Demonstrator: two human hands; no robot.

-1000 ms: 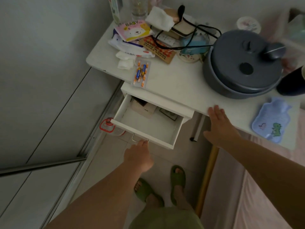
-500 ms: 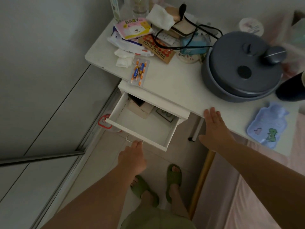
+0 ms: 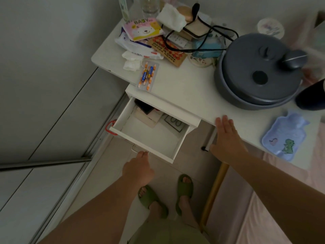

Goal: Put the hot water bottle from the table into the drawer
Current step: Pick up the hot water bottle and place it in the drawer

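Observation:
A light blue hot water bottle (image 3: pixel 285 135) with a green dinosaur print lies flat near the right front edge of the white table (image 3: pixel 186 88). Under the table, a white drawer (image 3: pixel 146 143) stands pulled out, its front half bare, with boxes and papers at its back. My left hand (image 3: pixel 139 170) is at the drawer's metal handle (image 3: pixel 136 149), fingers curled around it. My right hand (image 3: pixel 226 136) rests flat with spread fingers on the table's front edge, well left of the bottle.
A big grey lidded pot (image 3: pixel 258 73) stands behind the bottle. A battery pack (image 3: pixel 147 74), tissue packs, a baby-print packet (image 3: pixel 142 29), cables and a glass crowd the table's back. A dark container (image 3: pixel 312 97) sits at the right. My feet in green slippers (image 3: pixel 184 186) stand below.
The drawer has slid further out toward me with my left hand on its handle. My right hand has stayed on the table edge.

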